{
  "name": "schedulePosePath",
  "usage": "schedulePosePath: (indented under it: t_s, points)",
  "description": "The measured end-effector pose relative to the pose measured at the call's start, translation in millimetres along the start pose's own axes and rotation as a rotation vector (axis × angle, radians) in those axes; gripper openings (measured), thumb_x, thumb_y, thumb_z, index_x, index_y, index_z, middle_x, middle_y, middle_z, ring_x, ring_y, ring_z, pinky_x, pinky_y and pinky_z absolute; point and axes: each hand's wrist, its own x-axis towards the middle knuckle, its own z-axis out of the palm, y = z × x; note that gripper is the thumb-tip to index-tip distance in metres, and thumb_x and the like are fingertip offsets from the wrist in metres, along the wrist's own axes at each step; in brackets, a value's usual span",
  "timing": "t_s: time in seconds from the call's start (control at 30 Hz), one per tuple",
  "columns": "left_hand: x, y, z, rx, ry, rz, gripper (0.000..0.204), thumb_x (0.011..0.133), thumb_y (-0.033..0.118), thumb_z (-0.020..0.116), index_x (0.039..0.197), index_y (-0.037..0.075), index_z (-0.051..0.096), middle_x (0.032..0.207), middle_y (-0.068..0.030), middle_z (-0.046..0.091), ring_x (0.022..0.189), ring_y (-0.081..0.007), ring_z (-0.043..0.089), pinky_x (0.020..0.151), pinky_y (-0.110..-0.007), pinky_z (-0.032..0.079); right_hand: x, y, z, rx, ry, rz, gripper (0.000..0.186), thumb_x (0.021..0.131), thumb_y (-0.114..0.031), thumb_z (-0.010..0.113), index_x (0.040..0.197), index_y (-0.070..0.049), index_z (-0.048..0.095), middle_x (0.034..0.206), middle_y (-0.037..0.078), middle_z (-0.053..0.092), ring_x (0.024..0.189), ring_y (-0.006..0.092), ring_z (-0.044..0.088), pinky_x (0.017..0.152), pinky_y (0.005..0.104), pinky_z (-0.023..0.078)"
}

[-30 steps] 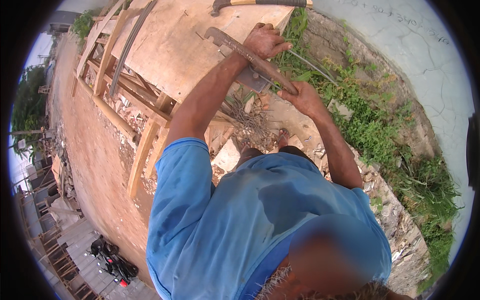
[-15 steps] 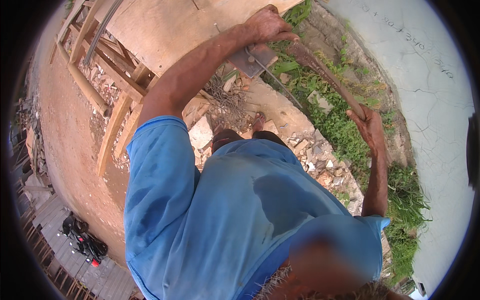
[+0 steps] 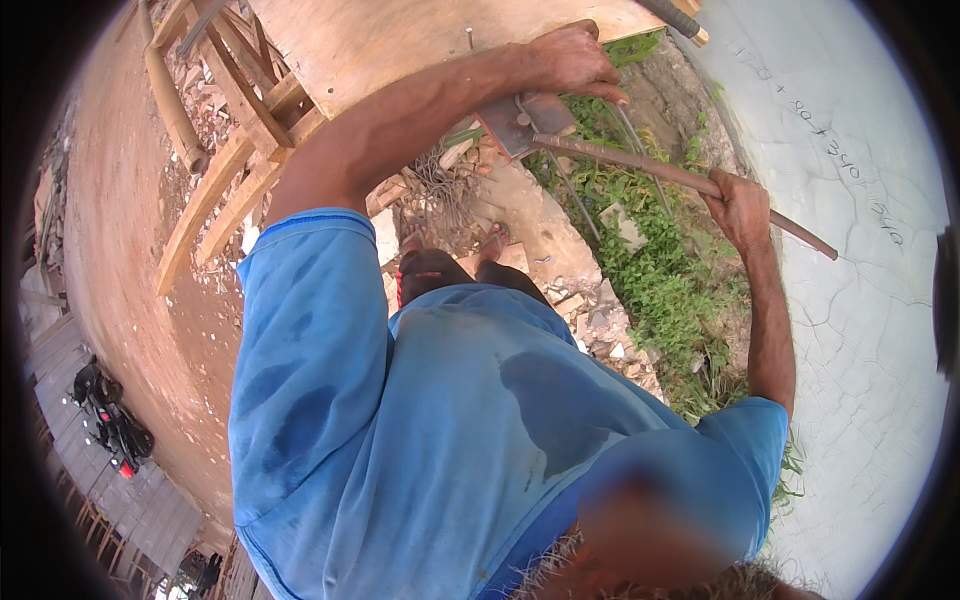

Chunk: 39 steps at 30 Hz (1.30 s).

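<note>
My right hand (image 3: 740,208) is wrapped round a long rusty steel bar (image 3: 640,163). One end of the bar reaches a metal plate (image 3: 507,132) with pins at the edge of a plywood board (image 3: 370,45); its other end sticks out past my hand toward the wall. My left hand (image 3: 575,62) is closed above the plate, back of the hand up, its grip partly hidden. From under its thumb a thin metal rod (image 3: 645,160) runs down over the plants. Another thin rod length (image 3: 575,200) slants down from the plate.
A pale cracked wall (image 3: 850,130) rises at the right, with green plants (image 3: 650,290) beside it. Rubble (image 3: 600,325) lies around my feet. Wooden framing (image 3: 235,150) stands at the left, and a motorcycle (image 3: 115,420) farther off. A dark, wrapped-looking handle (image 3: 672,18) shows at the top right.
The steel bar has swung from a steep slant to a flatter one, its far end moving from near my left hand to the plate. A second thin rod length now shows under my left hand.
</note>
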Motion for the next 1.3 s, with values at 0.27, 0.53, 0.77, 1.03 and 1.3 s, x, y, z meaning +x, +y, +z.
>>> schedulePosePath:
  t_s: [0.27, 0.53, 0.77, 1.03, 1.3]
  points:
    - [-0.5, 6.1, -10.8, -0.057, -0.040, -0.040, 0.052, 0.095, 0.058, 0.051, 0.077, 0.010, 0.062, 0.068, -0.0108, 0.062, 0.074, -0.0331, 0.062, 0.087, -0.045, 0.044, 16.0, 6.3, 9.9, -0.076, 0.064, -0.044, 0.017, 0.086, -0.025, 0.072, 0.089, -0.010, 0.065, 0.071, 0.012, 0.066, 0.067, 0.0333, 0.066, 0.059, 0.0456, 0.050]
    - [2.9, 4.4, -5.8, -0.071, -0.064, -0.019, 0.056, 0.093, 0.065, 0.047, 0.085, 0.016, 0.072, 0.067, -0.0078, 0.066, 0.071, -0.0273, 0.065, 0.092, -0.046, 0.041, -6.3, 0.5, 24.8, 0.028, 0.024, 0.053, 0.020, 0.084, -0.027, 0.074, 0.090, -0.009, 0.065, 0.071, 0.015, 0.065, 0.068, 0.0362, 0.065, 0.061, 0.0468, 0.050]
    - [3.2, 1.6, -8.8, -0.003, -0.091, -0.021, 0.052, 0.094, 0.061, 0.050, 0.087, 0.015, 0.073, 0.073, -0.0095, 0.069, 0.074, -0.0280, 0.065, 0.091, -0.047, 0.042, -27.3, 68.5, 23.5, -0.036, 0.038, 0.179, 0.029, 0.086, -0.034, 0.071, 0.082, -0.007, 0.061, 0.072, 0.017, 0.065, 0.073, 0.0389, 0.065, 0.064, 0.0480, 0.049]
    - [4.8, -7.0, -1.2, 0.116, -0.064, 0.025, 0.047, 0.095, 0.055, 0.052, 0.072, 0.017, 0.067, 0.066, -0.0075, 0.065, 0.064, -0.0293, 0.061, 0.078, -0.047, 0.043, -47.4, 103.4, 60.5, -0.124, 0.253, 0.216, 0.045, 0.094, -0.045, 0.064, 0.071, -0.006, 0.059, 0.063, 0.019, 0.059, 0.064, 0.0432, 0.061, 0.058, 0.0507, 0.047]
    - [8.0, -5.3, 1.4, 0.091, -0.062, 0.002, 0.050, 0.095, 0.058, 0.050, 0.075, 0.019, 0.073, 0.071, -0.0090, 0.069, 0.066, -0.0302, 0.062, 0.083, -0.046, 0.042, -95.7, 80.4, 66.3, -0.113, 0.236, 0.262, 0.025, 0.090, -0.033, 0.065, 0.082, -0.009, 0.066, 0.068, 0.018, 0.064, 0.066, 0.0414, 0.064, 0.059, 0.0494, 0.049]
